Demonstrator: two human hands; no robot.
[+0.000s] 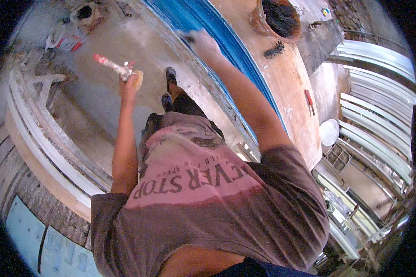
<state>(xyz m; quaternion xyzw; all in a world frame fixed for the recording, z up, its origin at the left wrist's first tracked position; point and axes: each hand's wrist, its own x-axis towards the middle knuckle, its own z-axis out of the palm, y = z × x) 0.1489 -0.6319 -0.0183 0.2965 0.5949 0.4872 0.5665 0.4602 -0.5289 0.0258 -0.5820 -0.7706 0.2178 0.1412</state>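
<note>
— Head view: what's in the left hand (130,82)?
— Fingers curl closed around a red-tipped tool (110,64), held out above the floor (97,97).
— And the right hand (207,47)?
— Blurred, at the long blue strip (189,14); finger opening and grip, I cannot tell.

In soft light, the right hand (206,47) blurs, grain shows and edges bow.

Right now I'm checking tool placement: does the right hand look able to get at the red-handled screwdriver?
Likely yes: the red-handled screwdriver lies uncovered on the wooden tabletop, with nothing visible blocking it. The right hand is out over the blue panel, so it would probably have to draw back first.
</note>
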